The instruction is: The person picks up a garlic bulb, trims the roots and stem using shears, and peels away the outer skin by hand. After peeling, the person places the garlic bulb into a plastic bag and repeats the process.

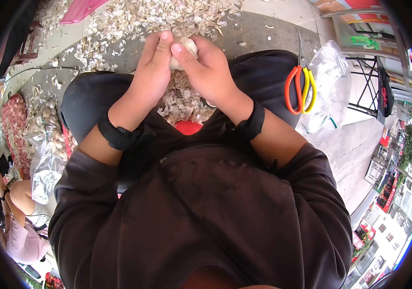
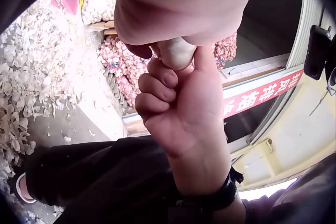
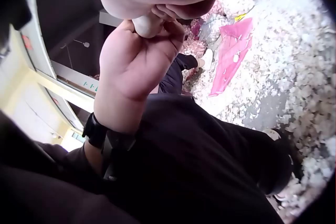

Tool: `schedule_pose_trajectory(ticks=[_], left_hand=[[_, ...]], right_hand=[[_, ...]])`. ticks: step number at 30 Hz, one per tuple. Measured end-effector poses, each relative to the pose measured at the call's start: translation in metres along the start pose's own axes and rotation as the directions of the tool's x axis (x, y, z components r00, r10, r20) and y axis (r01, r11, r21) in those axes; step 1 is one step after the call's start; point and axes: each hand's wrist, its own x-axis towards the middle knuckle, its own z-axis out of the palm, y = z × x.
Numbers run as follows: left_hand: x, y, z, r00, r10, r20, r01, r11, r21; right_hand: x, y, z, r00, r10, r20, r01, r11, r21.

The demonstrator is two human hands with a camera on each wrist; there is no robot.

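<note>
A whitish garlic bulb (image 1: 186, 46) is held between both hands, out in front of the lap over the peel-strewn ground. My left hand (image 1: 154, 72) grips it from the left, thumb extended along its side. From the other side my right hand (image 1: 212, 70) holds it, with the thumb laid across the bulb's front. In the left wrist view the pale underside of the garlic bulb (image 2: 177, 53) shows between the palms, above the right hand's curled fingers (image 2: 155, 95). The right wrist view shows the garlic bulb (image 3: 148, 26) too, partly covered by both hands.
Scissors (image 1: 299, 91) with red and yellow handles lie by the right knee, beside a clear plastic bag (image 1: 330, 72). Garlic peels (image 1: 114, 38) cover the ground ahead and between the legs. Bags of garlic (image 1: 16, 130) stand at the left, near another person (image 1: 25, 236).
</note>
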Motion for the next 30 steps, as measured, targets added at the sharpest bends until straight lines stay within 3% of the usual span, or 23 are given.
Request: schedule_pose_trajectory(ticks=[2,5,8,10,13,17,20,23,25,28,30], left_hand=[[0.005,0.002,-0.016,0.939,-0.242,0.242,0.237,0.970,0.052],[-0.001,0.003,-0.002,0.994,-0.045,0.103,0.025,0.980,0.195],[0.003,-0.007,-0.012,0.990,-0.027,0.136,-0.001,0.980,0.201],[-0.003,-0.002,-0.003,0.992,0.079,0.096,-0.105,0.948,0.301],[-0.002,-0.005,-0.001,0.984,0.149,0.097,-0.176,0.904,0.389],[0.010,-0.024,-0.010,0.931,0.323,0.171,-0.365,0.831,0.420],[0.004,-0.025,-0.002,0.989,0.108,0.099,-0.118,0.988,0.101],[-0.009,0.001,0.022,0.990,-0.111,-0.091,0.107,0.993,-0.046],[-0.003,-0.006,0.013,0.984,-0.176,-0.035,0.170,0.978,-0.124],[0.005,-0.015,0.002,0.974,-0.225,0.024,0.226,0.962,-0.154],[0.004,-0.012,0.003,0.972,-0.229,0.048,0.233,0.961,-0.146]], right_hand=[[-0.001,0.000,-0.002,0.998,-0.046,-0.047,0.048,0.998,0.051],[-0.001,-0.003,-0.007,0.998,-0.033,-0.054,0.037,0.997,0.064],[0.002,0.005,-0.013,1.000,0.014,-0.014,-0.013,0.999,0.041],[0.000,-0.004,-0.014,1.000,0.027,0.004,-0.027,0.997,0.070],[0.003,0.017,-0.008,0.981,-0.174,-0.081,0.175,0.984,0.013],[-0.002,0.015,-0.007,0.941,-0.308,-0.139,0.273,0.936,-0.222],[-0.005,0.014,-0.007,0.938,-0.315,-0.143,0.266,0.920,-0.287],[-0.004,0.015,-0.005,0.928,-0.341,-0.153,0.292,0.917,-0.270],[-0.002,0.019,-0.001,0.901,-0.386,-0.199,0.349,0.917,-0.196],[-0.004,0.017,-0.003,0.929,-0.342,-0.141,0.296,0.915,-0.274],[-0.003,0.014,-0.001,0.940,-0.286,-0.184,0.262,0.954,-0.147]])
